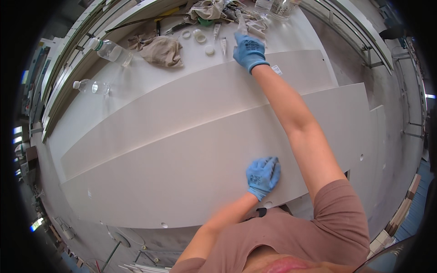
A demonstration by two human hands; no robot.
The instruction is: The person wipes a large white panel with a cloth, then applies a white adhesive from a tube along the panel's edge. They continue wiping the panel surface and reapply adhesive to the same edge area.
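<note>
My right hand (pixel 250 51), in a blue glove, reaches to the far side of the table. Its fingers are closed at the lower end of a small whitish tube (pixel 241 22). Two more small tubes, one a white tube (pixel 223 46), lie just left of it, beside a small round jar (pixel 199 36) and a white cap (pixel 209 50). Close to my body, my left hand (pixel 263 176), also blue-gloved, rests on the near light-grey panel (pixel 182 173). Its fingers are curled and slightly blurred; whatever may be under them is hidden.
A second grey panel (pixel 136 111) lies beyond the near one. Crumpled beige cloth (pixel 163 51) and two clear bottles, including an upper bottle (pixel 109 52), lie at the far left. More rags (pixel 207 10) and a clear container (pixel 278 8) are at the back. A metal rail (pixel 350 34) stands at the right.
</note>
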